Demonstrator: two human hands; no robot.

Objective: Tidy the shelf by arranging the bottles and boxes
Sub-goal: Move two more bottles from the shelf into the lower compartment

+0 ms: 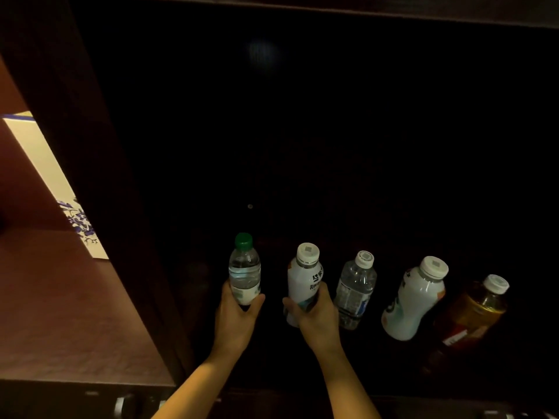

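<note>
On the dark shelf (393, 370), the left hand (239, 316) is gripping the green-capped water bottle (244, 267) round its lower body, and the right hand (314, 316) is clasping the white bottle (304, 276) likewise. Both are likely proving light, smooth and slightly squashable, so firm mid-body holds are suiting them.

Not much else going on here tbh. There's a small pale round dot (250, 206) on the dark back panel (378, 122), a faint bluish smudge of light (262, 54) higher up, and a shiny metal fitting (121, 404) at the bottom left edge, too dim to identify.
</note>
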